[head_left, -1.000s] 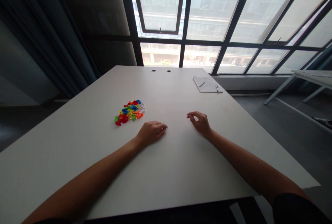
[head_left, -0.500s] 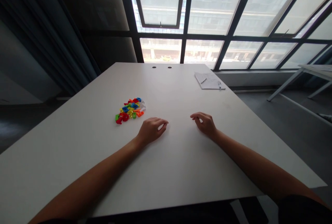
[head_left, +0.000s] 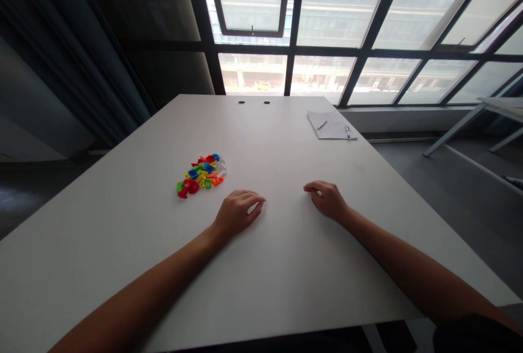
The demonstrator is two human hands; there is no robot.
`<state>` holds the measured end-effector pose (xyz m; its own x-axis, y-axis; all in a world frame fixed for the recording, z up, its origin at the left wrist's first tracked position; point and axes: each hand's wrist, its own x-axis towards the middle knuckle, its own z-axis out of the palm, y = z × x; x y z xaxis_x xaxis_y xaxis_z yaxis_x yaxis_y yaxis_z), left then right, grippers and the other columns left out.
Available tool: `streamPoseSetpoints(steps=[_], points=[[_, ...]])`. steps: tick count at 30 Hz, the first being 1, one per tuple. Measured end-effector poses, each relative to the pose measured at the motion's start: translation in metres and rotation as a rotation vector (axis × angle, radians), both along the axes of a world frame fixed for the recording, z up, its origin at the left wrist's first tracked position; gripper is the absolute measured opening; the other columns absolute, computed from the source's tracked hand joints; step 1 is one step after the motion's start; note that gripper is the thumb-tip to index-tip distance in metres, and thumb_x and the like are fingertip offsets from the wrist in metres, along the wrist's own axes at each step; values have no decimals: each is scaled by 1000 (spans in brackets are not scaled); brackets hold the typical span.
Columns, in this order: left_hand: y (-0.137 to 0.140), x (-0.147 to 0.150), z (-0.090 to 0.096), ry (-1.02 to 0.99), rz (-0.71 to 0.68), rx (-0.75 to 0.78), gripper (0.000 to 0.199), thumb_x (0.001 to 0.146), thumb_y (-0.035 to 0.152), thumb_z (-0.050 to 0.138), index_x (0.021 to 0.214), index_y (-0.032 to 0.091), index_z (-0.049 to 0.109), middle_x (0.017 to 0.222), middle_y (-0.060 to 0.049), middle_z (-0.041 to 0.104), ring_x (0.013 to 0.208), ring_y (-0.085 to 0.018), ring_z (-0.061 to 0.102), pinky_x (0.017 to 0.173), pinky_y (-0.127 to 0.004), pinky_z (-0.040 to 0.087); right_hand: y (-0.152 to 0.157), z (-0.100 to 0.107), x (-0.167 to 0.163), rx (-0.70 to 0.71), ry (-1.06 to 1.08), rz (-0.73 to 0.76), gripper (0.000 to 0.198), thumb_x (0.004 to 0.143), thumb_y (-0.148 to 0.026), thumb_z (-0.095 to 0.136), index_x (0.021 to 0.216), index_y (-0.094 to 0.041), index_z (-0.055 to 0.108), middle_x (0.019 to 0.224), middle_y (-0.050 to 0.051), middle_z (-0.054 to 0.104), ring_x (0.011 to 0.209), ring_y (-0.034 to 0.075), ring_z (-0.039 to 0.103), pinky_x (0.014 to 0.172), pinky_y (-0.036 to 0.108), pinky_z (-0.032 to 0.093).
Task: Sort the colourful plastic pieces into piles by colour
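Both hands rest on the white table [head_left: 281,266], apart from each other and holding nothing. My left hand [head_left: 240,212] lies just in front of and to the right of a heap of small plastic pieces [head_left: 201,175], not touching it. Its fingers are loosely bent, with a gap between thumb and fingers. My right hand [head_left: 328,199] lies to the right, fingers pointing inward and loosely bent, thumb apart. The heap mixes red, blue, yellow, green, orange and white pieces; their exact shapes are too small to make out.
A sheet of paper [head_left: 332,125] lies at the far right of the table, with a pen [head_left: 348,132] and another slim white item [head_left: 322,125] on it. Two round holes [head_left: 241,102] sit near the far edge. Beyond are windows, a dark curtain [head_left: 77,42] and another table [head_left: 500,107].
The view has shifted slightly. Both hands keep nearly the same pose on the table, and the heap of pieces looks unchanged.
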<state>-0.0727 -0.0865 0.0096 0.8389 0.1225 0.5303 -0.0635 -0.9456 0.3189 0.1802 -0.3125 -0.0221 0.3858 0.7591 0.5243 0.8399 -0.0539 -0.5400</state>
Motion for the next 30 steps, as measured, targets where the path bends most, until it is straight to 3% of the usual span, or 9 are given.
streamPoseSetpoints(steps=[10,20,30], points=[[18,-2,0,34,38,25,19,98,24,60,102,25,78,101,-4,81,96,-23,75,89,-39,57,3,1,-3,-7,-11,18,26,91,-12,55,94,-24,78,92,4,81,86,22,76,85,35,60],[11,8,-1,-11,-77,174,16,100,23,60,100,24,76,94,-3,81,88,-22,75,85,-38,56,10,1,-10,-4,-81,-24,29,87,-7,54,96,-22,78,94,4,81,85,21,77,84,33,60],[10,11,8,-1,-45,203,20,102,23,57,109,24,75,103,-3,81,95,-23,75,90,-42,55,16,8,-31,75,-199,45,29,87,-5,53,96,-21,75,89,5,79,80,21,73,77,34,58]])
